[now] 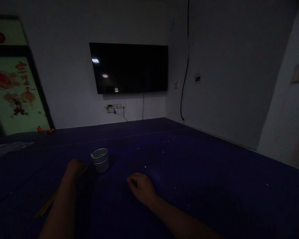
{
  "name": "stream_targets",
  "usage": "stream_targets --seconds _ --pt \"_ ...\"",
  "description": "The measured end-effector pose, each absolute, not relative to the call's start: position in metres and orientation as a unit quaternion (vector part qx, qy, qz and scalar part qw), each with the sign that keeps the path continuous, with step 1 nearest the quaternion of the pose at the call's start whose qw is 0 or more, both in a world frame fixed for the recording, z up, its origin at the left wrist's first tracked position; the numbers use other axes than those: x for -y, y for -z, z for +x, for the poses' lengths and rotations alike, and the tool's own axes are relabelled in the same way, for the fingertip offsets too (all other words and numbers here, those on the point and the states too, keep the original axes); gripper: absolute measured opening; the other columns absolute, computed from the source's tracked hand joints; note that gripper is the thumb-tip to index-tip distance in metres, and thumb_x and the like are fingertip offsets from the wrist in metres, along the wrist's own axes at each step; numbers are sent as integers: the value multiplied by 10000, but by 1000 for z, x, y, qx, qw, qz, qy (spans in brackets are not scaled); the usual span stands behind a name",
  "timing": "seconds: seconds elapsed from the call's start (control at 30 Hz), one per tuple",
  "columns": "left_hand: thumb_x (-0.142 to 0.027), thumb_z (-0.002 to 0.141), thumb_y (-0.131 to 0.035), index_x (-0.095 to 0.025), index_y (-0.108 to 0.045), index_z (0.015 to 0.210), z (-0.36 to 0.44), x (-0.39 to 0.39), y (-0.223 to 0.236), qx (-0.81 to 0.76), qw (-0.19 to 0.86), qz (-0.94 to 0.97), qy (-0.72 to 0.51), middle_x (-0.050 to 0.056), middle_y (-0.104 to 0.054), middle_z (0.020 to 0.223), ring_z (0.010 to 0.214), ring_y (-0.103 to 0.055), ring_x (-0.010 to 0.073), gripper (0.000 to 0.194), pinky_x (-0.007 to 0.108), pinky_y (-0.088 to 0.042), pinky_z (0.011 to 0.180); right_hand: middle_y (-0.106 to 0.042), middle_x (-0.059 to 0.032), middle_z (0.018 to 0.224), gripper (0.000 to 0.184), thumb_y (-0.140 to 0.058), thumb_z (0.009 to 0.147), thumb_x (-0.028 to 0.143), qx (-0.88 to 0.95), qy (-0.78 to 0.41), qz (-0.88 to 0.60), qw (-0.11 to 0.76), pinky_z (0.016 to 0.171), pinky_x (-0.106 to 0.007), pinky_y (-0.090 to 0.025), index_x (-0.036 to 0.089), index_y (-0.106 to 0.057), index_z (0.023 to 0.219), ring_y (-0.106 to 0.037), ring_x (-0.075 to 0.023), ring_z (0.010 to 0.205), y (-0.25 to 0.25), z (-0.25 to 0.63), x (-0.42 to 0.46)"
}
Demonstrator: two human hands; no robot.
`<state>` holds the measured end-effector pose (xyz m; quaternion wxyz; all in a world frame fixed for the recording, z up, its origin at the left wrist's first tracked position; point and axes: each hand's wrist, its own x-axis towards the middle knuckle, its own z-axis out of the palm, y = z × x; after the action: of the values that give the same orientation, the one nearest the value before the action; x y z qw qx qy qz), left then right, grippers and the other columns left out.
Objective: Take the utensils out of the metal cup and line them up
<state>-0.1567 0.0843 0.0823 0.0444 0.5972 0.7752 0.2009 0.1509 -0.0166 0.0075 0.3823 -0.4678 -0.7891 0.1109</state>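
Observation:
A silvery metal cup stands upright on the dark blue table, its open top facing up. Just left of it, my left hand is closed around a bundle of thin sticks. The yellowish ends stick out behind the wrist toward the lower left, and the pale tips point at the cup. In this dim light their exact kind is unclear. My right hand rests on the table to the right of the cup, fingers curled in, with nothing visible in them.
Small white scraps are scattered over the table. Clear plastic wrapping lies at the far left, and small orange objects sit at the back left edge. A television hangs on the wall; a black cable runs down beside it.

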Motion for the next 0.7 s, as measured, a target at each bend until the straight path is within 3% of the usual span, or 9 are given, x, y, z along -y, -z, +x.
stream_targets --seconds 0.13,0.27,0.4,0.53,0.7 --pt "-300 755 -488 -141 -631 698 -151 -76 -115 -759 22 594 -265 123 -697 869 901 -633 242 222 262 -478 653 -672 -23 856 207 -477 861 238 790 -113 -462 386 716 -238 -414 209 -680 883 -605 -136 805 -7 150 16" --pt "-394 756 -477 -142 -650 801 -140 -74 -135 -739 28 609 -287 102 -694 899 866 -639 229 309 253 -476 652 -673 -22 859 198 -485 859 239 789 -113 -466 384 722 -242 -417 210 -680 880 -607 -138 807 -8 150 16" --pt "-385 679 -543 -175 -646 657 -129 -78 -133 -726 62 636 -256 67 -693 722 749 -647 219 235 241 -467 591 -674 -25 871 210 -473 867 245 791 -114 -464 382 721 -240 -419 213 -680 891 -608 -139 811 -8 151 17" --pt "-348 602 -601 -179 -539 441 -123 -85 -123 -740 68 631 -224 88 -645 563 621 -629 241 242 266 -447 525 -672 -27 857 213 -469 866 246 790 -112 -465 383 710 -236 -415 207 -679 877 -605 -138 799 -8 151 17" --pt "-286 618 -587 -187 -485 383 -120 -96 -114 -746 46 625 -222 108 -611 509 648 -636 267 275 286 -449 558 -669 -21 839 212 -468 862 247 787 -109 -471 382 692 -236 -408 209 -676 865 -603 -138 775 -10 150 18"
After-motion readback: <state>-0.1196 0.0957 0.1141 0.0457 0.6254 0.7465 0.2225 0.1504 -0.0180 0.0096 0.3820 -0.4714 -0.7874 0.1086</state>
